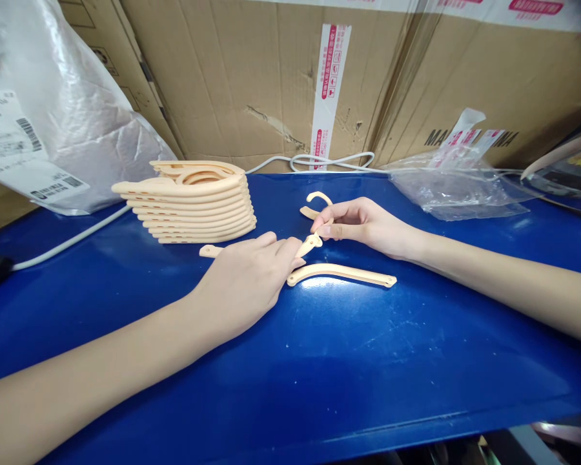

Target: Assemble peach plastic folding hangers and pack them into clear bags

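Left forearm (pixel 111 374), slim held strip (pixel 306 247), perhaps plastic

- Hanger arm (pixel 210 251): middle concealed by left hand (pixel 252 274).
- Hanger hook (pixel 322 196): partly obscured by right hand (pixel 353 223).
- Mailing bag (pixel 90 106): cut off at left edge; shipping label (pixel 10 145) fine print illegible.

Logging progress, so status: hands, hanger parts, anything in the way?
Left hand gripping narrow strip; right hand pinching hook piece. Loose curved piece beside left hand. Stack behind, not between hands.
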Demonstrator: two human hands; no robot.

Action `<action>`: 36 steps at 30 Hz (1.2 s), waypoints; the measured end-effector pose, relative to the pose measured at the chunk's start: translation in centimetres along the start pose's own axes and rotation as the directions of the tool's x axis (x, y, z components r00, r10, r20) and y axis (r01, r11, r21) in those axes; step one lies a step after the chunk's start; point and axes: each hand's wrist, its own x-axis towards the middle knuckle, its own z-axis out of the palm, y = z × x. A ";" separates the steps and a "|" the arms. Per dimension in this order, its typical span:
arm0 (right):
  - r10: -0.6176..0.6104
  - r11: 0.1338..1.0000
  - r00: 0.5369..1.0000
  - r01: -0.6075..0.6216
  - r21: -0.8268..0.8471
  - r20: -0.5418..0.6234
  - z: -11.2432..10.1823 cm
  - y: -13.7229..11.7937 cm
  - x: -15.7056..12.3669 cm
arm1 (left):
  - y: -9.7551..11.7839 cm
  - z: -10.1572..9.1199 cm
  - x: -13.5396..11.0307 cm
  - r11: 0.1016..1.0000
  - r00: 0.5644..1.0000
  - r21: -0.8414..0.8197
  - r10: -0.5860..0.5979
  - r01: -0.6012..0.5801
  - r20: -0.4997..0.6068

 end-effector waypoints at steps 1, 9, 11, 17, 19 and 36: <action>-0.007 1.000 1.000 0.007 -0.013 0.000 0.0 0.0 0.0 | 0.0 0.0 0.0 1.000 1.000 -0.006 -0.015 0.015 0.018; -0.031 0.995 0.999 0.029 -0.093 -0.011 0.3 -0.1 -0.1 | 0.7 -0.8 0.7 0.984 0.937 0.027 -0.175 0.175 0.304; -0.034 0.993 0.999 0.032 -0.118 -0.014 0.4 -0.2 -0.1 | 0.9 -1.0 0.9 0.979 0.913 0.045 -0.204 0.201 0.353; -0.060 0.969 0.998 0.058 -0.241 -0.004 0.7 -0.3 -0.5 | 1.1 -1.3 1.2 0.972 0.882 0.057 -0.232 0.229 0.410; -0.067 0.963 0.998 0.063 -0.261 -0.005 0.8 -0.3 -0.5 | 1.0 -1.3 1.2 0.972 0.887 0.050 -0.229 0.229 0.401; -0.326 0.771 0.942 0.312 -0.555 0.077 2.8 -1.7 -1.5 | 0.1 -2.9 0.9 0.738 0.861 -0.473 -0.298 0.482 0.413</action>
